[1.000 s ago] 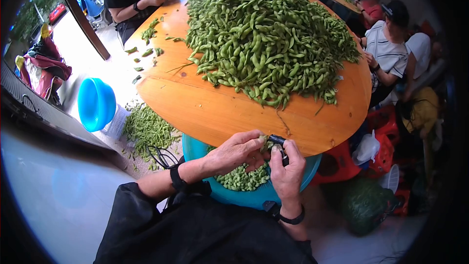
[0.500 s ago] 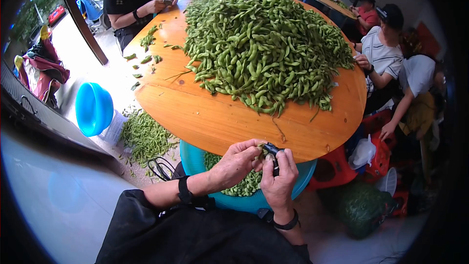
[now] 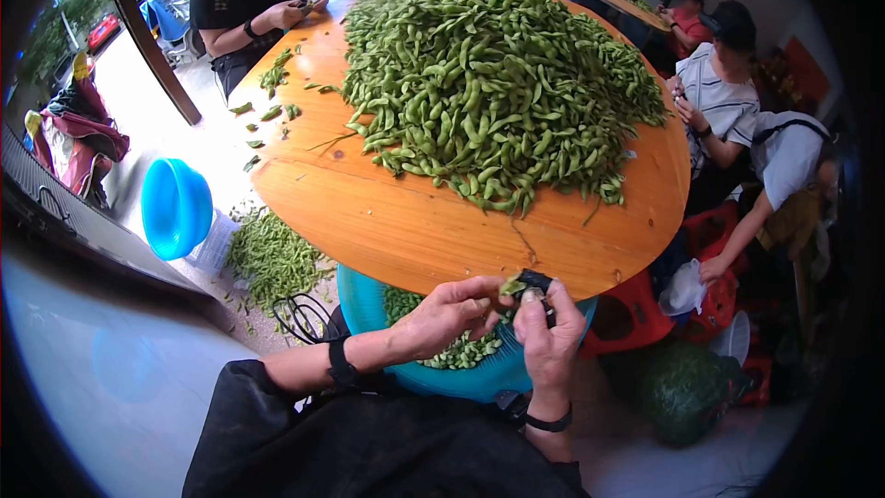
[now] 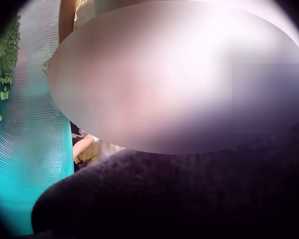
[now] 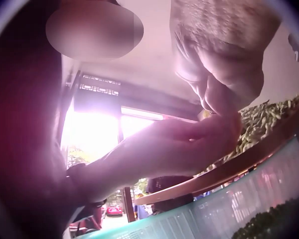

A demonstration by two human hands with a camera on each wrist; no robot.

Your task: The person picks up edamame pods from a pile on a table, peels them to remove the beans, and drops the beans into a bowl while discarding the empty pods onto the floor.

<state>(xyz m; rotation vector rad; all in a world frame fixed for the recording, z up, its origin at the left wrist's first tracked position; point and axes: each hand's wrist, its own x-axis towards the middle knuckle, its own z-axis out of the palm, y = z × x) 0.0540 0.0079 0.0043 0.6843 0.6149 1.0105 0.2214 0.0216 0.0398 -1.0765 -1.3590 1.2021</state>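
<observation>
My bare forearms angle inward before me. My left hand [image 3: 449, 317] spreads loosely bent fingers toward my right hand [image 3: 550, 336], whose fingers curl, thumb upright.

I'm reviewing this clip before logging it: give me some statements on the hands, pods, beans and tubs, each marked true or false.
1. A heap of pods lies on the wooden table. True.
2. More pods lie on the floor near the blue tub. True.
3. The loose beans are in the blue tub. False: they are in the teal basket.
4. The right hand holds a black object. True.
5. The left hand grips the table edge. False: its fingers are beside the right hand's.
</observation>
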